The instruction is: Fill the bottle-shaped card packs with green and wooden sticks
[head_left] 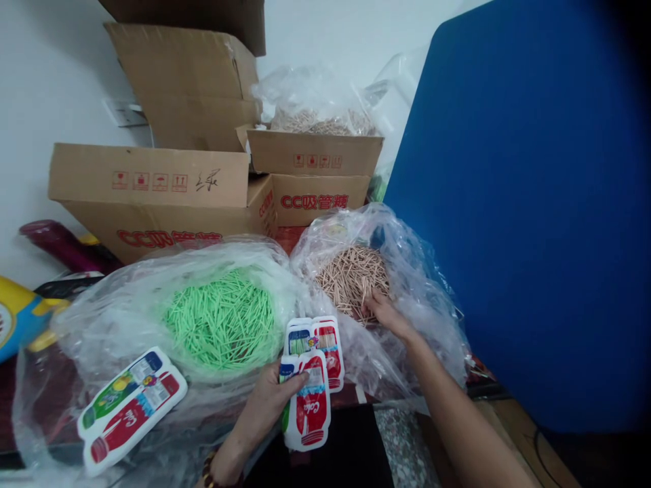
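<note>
My left hand is closed around a small stack of bottle-shaped printed packs, red and green, held upright near the front. My right hand reaches into a clear plastic bag of tan sticks; its fingers are curled among the sticks, and what they pinch is hidden. To the left sits another clear bag full of green sticks. One more bottle-shaped pack lies flat at the front left on the plastic.
Cardboard boxes with red print are stacked behind, one topped by a bag of tan sticks. A blue panel stands at the right. A yellow object and a dark red one lie at the left.
</note>
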`<state>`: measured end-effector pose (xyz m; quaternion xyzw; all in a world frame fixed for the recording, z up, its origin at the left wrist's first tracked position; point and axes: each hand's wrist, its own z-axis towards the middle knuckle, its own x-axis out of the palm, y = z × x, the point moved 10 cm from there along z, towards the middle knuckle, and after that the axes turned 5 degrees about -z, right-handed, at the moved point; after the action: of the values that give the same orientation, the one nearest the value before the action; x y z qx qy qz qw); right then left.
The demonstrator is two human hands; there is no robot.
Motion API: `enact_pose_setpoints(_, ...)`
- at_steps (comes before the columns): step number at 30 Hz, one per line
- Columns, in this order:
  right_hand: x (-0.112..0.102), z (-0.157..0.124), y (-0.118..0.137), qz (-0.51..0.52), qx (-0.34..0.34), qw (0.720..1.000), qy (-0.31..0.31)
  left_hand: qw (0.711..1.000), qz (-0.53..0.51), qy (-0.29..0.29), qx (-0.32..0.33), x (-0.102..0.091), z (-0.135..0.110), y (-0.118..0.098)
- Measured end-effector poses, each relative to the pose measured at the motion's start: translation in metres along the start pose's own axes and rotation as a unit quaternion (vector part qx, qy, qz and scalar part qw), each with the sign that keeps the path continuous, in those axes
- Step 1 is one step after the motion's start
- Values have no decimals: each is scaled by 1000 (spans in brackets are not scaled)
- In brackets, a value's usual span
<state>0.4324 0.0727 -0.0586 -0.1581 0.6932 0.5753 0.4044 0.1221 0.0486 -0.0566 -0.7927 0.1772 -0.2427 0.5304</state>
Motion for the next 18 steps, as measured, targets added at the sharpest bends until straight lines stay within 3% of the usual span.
enact_pose_setpoints(4, 9, -9, 0, 216, 16, 976, -36, 1000, -3, 7, 1, 2, -1, 0)
enact_pose_setpoints(8, 19, -15, -5, 352, 30, 933, -73, 1000, -6, 9, -11, 2, 0, 3)
enact_pose_setpoints(13, 29, -18, -14, 419, 41, 901, -105, 1000, -10, 7, -19, 4, -1, 4)
enact_pose_setpoints(18, 28, -16, -18, 432, 33, 894, -112, 999, -22, 5, -28, 6, -2, 5)
